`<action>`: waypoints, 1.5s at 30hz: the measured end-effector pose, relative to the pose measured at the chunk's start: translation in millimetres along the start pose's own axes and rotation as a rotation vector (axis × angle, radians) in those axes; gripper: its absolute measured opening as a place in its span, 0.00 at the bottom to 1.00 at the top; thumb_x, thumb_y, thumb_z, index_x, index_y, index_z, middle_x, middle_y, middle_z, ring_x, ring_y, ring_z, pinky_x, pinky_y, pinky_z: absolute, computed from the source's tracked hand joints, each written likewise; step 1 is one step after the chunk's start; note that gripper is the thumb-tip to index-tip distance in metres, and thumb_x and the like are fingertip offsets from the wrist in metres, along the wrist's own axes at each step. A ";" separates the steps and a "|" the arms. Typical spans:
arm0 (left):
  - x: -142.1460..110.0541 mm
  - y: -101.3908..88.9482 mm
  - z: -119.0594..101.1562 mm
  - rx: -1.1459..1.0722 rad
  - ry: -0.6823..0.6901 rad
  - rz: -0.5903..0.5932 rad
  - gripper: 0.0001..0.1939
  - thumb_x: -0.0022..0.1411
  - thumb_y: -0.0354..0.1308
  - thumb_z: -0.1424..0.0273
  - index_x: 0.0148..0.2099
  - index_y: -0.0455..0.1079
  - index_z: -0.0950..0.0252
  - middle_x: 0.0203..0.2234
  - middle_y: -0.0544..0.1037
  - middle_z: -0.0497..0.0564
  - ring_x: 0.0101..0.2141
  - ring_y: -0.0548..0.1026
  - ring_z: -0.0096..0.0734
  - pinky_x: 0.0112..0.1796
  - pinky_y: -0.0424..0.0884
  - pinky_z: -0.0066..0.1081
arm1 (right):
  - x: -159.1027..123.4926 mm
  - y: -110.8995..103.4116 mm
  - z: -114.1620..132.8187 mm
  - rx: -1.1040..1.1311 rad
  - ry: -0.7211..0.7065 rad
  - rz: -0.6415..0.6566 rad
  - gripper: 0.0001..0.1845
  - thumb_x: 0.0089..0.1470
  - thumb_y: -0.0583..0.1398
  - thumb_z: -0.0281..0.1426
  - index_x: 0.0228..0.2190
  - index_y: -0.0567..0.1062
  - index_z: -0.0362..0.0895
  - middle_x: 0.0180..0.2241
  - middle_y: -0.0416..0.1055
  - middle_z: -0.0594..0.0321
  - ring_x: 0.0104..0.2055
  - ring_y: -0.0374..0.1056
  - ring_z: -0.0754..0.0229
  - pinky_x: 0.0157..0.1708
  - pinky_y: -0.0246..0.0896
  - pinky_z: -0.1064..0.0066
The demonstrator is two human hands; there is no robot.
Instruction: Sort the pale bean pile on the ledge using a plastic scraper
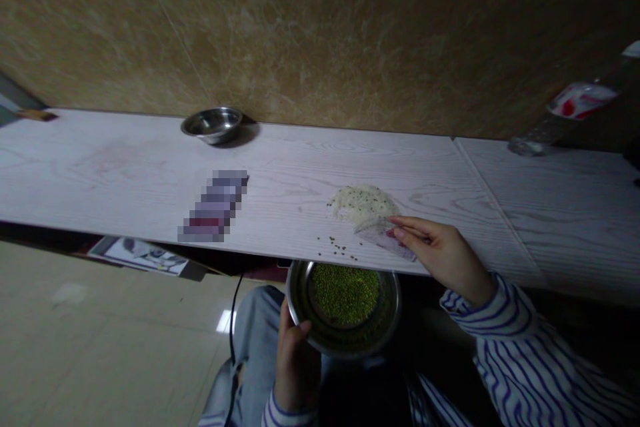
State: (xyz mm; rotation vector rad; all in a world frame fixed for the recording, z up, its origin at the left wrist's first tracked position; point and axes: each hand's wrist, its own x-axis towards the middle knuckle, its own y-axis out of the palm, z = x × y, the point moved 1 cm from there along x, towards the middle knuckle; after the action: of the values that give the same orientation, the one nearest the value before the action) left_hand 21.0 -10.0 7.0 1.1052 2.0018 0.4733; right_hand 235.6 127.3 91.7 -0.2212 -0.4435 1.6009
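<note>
My left hand (296, 360) grips the rim of a steel bowl (394, 327), just below the table's front edge. Green mung beans (345, 292) cover the bowl's bottom. On the table, my right hand (443, 250) pinches a clear plastic scraper-like sheet (381, 235) with a pinkish patch; its exact kind is unclear. The sheet's edge meets a flat pile of white rice (357, 201) dotted with dark green beans. Several loose beans (337, 247) lie between the pile and the table edge, above the bowl.
An unfilled-looking steel bowl (214, 125) stands by the wall. A blurred-out flat rectangle (214, 205) lies left of the rice on the pale table (285, 187). A clear bottle (575, 107) with a red-white label stands at the right. Under the table are a shelf (195, 271) and a dark cable (233, 320).
</note>
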 end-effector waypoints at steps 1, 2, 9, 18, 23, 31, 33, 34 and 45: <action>-0.6 1.3 0.7 -0.008 -0.002 0.000 0.27 0.51 0.66 0.68 0.56 0.77 0.56 0.46 0.81 0.53 0.53 0.74 0.49 0.54 0.69 0.43 | -4.6 3.2 -0.1 0.004 0.010 -0.015 0.16 0.53 0.65 0.35 0.41 0.85 0.43 0.39 0.84 0.53 0.39 0.82 0.49 0.40 0.80 0.61; -1.2 2.5 1.5 -0.014 -0.004 0.003 0.27 0.51 0.66 0.69 0.55 0.77 0.56 0.46 0.81 0.52 0.53 0.74 0.49 0.54 0.68 0.43 | -9.1 7.4 0.0 0.010 0.021 -0.029 0.16 0.53 0.65 0.36 0.42 0.85 0.43 0.39 0.84 0.53 0.39 0.82 0.49 0.40 0.80 0.61; -0.7 0.1 8.5 -0.023 0.030 0.018 0.28 0.51 0.65 0.70 0.56 0.77 0.57 0.49 0.80 0.53 0.54 0.74 0.50 0.53 0.70 0.43 | -29.5 34.6 5.0 0.069 0.053 -0.006 0.20 0.54 0.64 0.38 0.46 0.84 0.42 0.38 0.84 0.52 0.34 0.82 0.52 0.37 0.80 0.61; -4.2 -2.2 1.2 -0.018 0.019 0.011 0.28 0.52 0.64 0.70 0.57 0.76 0.57 0.48 0.81 0.54 0.54 0.74 0.51 0.55 0.69 0.46 | 2.1 41.7 1.7 0.080 -0.005 -0.053 0.18 0.54 0.65 0.36 0.44 0.84 0.44 0.40 0.84 0.52 0.38 0.81 0.51 0.41 0.79 0.58; -0.7 -8.9 -0.7 -0.006 0.037 0.025 0.30 0.53 0.64 0.68 0.59 0.75 0.57 0.50 0.80 0.54 0.54 0.73 0.53 0.56 0.67 0.48 | 1.7 54.5 1.4 0.065 -0.013 0.059 0.17 0.56 0.63 0.35 0.45 0.84 0.45 0.40 0.84 0.52 0.37 0.81 0.53 0.40 0.79 0.58; 6.1 -17.1 -9.8 0.011 0.050 0.016 0.30 0.50 0.65 0.69 0.58 0.76 0.58 0.51 0.81 0.56 0.55 0.73 0.54 0.54 0.68 0.46 | 28.2 61.9 13.5 0.022 -0.077 0.099 0.14 0.57 0.62 0.30 0.44 0.84 0.45 0.42 0.84 0.54 0.43 0.80 0.53 0.47 0.76 0.57; 5.6 -18.1 -14.3 0.021 0.054 0.001 0.29 0.50 0.65 0.69 0.57 0.77 0.59 0.49 0.82 0.55 0.53 0.75 0.52 0.52 0.70 0.45 | 35.0 66.2 19.1 0.000 -0.101 0.183 0.14 0.58 0.61 0.29 0.44 0.83 0.46 0.40 0.84 0.56 0.42 0.80 0.54 0.48 0.75 0.57; 5.1 -18.4 -16.6 0.022 0.056 -0.003 0.29 0.51 0.65 0.69 0.57 0.77 0.59 0.48 0.82 0.55 0.52 0.75 0.52 0.52 0.70 0.45 | 37.5 68.0 21.7 0.004 -0.111 0.228 0.14 0.58 0.61 0.28 0.44 0.83 0.46 0.39 0.84 0.57 0.42 0.80 0.55 0.47 0.75 0.58; 1.1 -15.9 -21.9 0.047 0.028 0.054 0.27 0.51 0.64 0.68 0.55 0.78 0.61 0.44 0.83 0.55 0.49 0.77 0.53 0.52 0.71 0.47 | 39.5 52.5 33.0 0.018 -0.114 0.483 0.12 0.56 0.61 0.29 0.40 0.84 0.45 0.33 0.83 0.60 0.35 0.78 0.59 0.39 0.74 0.66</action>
State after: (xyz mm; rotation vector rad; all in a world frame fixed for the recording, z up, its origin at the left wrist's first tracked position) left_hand -5.1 -16.8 10.0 1.1904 2.0210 0.4745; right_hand 171.0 159.9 104.8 -0.2365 -0.4871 2.0978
